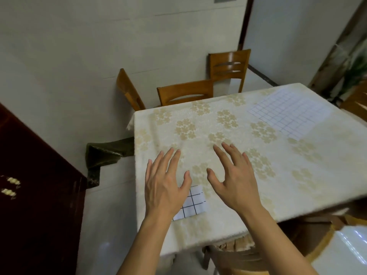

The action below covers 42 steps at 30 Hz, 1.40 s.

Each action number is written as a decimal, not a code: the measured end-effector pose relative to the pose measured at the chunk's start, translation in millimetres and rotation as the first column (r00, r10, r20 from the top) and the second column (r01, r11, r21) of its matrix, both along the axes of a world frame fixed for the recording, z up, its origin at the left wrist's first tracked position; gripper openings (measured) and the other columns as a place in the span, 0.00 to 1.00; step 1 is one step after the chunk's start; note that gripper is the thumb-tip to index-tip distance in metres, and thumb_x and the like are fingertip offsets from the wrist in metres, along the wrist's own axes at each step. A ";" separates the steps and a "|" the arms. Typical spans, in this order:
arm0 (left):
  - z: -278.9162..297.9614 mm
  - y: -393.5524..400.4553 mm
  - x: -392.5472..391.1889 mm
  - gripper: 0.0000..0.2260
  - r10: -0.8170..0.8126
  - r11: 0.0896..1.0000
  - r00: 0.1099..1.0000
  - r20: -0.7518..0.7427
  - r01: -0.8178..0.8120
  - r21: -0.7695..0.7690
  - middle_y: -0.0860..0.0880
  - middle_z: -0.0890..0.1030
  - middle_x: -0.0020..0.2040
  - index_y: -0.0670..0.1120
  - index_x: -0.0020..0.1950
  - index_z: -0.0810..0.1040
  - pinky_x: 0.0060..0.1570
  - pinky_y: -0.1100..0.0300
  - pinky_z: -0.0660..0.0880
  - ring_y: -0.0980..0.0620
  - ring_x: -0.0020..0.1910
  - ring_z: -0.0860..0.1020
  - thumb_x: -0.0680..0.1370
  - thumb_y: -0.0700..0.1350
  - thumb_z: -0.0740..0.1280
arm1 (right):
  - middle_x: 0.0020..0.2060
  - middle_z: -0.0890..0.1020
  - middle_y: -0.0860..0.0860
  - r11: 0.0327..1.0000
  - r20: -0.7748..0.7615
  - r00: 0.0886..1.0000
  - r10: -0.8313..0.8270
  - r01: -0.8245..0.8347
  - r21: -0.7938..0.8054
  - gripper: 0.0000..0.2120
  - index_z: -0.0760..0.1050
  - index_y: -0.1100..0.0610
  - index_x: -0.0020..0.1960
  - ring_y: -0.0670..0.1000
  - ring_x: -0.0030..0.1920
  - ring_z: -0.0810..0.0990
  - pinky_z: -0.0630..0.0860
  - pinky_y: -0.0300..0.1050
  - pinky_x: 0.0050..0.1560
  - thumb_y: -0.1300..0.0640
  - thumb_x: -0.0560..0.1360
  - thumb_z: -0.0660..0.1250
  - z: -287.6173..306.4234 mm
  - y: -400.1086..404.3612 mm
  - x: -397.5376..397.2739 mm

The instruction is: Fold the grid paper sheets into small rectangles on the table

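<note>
A small folded rectangle of grid paper (pixel 193 204) lies near the table's front left edge, partly hidden under my left hand. A large unfolded grid paper sheet (pixel 290 113) lies flat at the far right of the table. My left hand (pixel 163 185) hovers with fingers spread and straight above the folded piece. My right hand (pixel 233 179) is beside it, fingers also spread, over bare tablecloth. Neither hand holds anything.
The table (pixel 297 175) wears a cream cloth with pale flower prints. Wooden chairs (pixel 185 92) stand at the far side, another chair (pixel 229 65) behind them. A dark red cabinet (pixel 35 195) is at the left. A dark cloth (pixel 105 153) hangs off the table's left side.
</note>
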<state>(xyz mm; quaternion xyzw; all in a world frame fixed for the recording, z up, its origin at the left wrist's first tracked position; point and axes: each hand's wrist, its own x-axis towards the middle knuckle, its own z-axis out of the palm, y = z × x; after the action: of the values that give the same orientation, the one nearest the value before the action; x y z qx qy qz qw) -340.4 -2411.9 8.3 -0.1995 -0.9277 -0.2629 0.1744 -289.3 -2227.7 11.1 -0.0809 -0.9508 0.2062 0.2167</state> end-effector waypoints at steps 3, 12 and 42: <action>-4.9 13.8 1.6 0.27 -0.103 0.995 0.994 0.044 0.103 0.006 0.50 0.70 0.75 0.50 0.75 0.68 0.76 0.46 0.58 0.49 0.76 0.65 0.78 0.58 0.56 | 0.75 0.68 0.52 0.994 0.032 0.994 -0.106 0.106 0.016 0.30 0.66 0.50 0.76 0.55 0.77 0.63 0.59 0.60 0.76 0.39 0.77 0.57 -2.5 10.4 23.9; -13.2 83.9 24.9 0.27 -0.381 0.924 0.920 0.095 0.381 0.026 0.51 0.69 0.75 0.51 0.76 0.68 0.76 0.44 0.59 0.49 0.76 0.64 0.78 0.58 0.57 | 0.74 0.69 0.53 0.919 0.075 0.916 -0.395 0.394 0.025 0.30 0.66 0.50 0.76 0.55 0.76 0.63 0.58 0.59 0.76 0.40 0.77 0.58 -9.1 51.0 96.4; -3.4 424.6 168.8 0.26 -0.451 0.890 0.886 0.112 0.455 -0.012 0.51 0.69 0.75 0.51 0.75 0.68 0.76 0.45 0.57 0.51 0.76 0.63 0.78 0.57 0.55 | 0.72 0.71 0.53 0.879 0.049 0.880 -0.473 0.475 -0.043 0.29 0.68 0.51 0.75 0.56 0.75 0.66 0.59 0.61 0.76 0.43 0.76 0.60 -16.3 366.1 261.7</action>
<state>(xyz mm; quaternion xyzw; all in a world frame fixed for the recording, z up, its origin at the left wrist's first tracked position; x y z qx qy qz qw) -171.6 -1987.3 4.9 -0.3995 -0.8683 -0.2888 0.0551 -27.6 -1861.7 -5.2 -0.3205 -0.9002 0.1707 0.2404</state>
